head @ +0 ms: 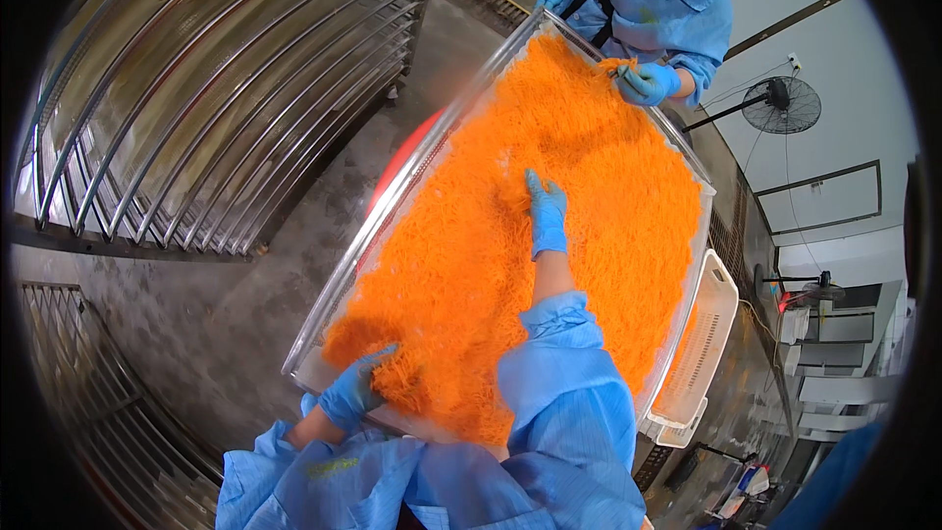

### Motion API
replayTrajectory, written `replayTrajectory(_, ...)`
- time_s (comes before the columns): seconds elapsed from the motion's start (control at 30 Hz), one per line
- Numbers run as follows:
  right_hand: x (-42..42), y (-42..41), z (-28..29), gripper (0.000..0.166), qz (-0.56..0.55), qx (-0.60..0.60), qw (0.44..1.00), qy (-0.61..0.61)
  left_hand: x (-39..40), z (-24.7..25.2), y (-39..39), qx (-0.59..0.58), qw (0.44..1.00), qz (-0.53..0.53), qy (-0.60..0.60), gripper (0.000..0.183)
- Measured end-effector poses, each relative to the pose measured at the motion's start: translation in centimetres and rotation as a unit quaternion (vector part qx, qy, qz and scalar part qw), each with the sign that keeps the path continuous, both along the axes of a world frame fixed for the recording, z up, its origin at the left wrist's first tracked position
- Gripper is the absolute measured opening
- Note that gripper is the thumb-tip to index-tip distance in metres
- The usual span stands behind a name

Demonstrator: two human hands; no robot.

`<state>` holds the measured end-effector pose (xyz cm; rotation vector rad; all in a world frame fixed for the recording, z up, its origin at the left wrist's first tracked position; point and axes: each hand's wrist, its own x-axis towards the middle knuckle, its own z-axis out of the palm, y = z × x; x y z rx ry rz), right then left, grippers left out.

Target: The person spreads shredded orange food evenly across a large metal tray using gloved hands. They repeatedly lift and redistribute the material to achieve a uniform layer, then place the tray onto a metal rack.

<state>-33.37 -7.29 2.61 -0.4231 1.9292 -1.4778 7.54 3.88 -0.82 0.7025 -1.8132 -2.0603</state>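
Orange shreds that look like shredded carrot (471,265) cover a large mesh tray (355,256) with a metal frame in front of me. At the tray's near left corner, my left hand (355,390), in a blue glove, holds a loose clump of the shreds. My right hand (547,215), also gloved in blue, rests among the shreds near the middle of the tray with its fingers apart. Its fingertips touch the layer, and no clump shows in it. Around both hands the layer is uneven, with thinner patches near the middle.
Across the tray stands a co-worker (655,4) in blue, one gloved hand (647,83) pinching some shreds. A metal rack (243,88) rises at left. A white plastic crate (706,338) with orange shreds sits beside the tray at right. Behind it is a fan (781,104).
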Motion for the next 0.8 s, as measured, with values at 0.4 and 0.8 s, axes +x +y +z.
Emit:
replayTrajectory(0.4, -1.2, -1.1, -0.3, 0.035, 0.071, -0.259, 0.934, -0.234, -0.9, 0.1, -0.5, 0.432, 0.892, 0.079, 0.107, 0.056)
replayTrajectory(0.8, 4.0, -0.6, 6.4, 0.022, -0.012, -0.275, 0.903, -0.329, 0.3, -3.6, 0.2, 0.113, 0.993, 0.044, -0.001, 0.064)
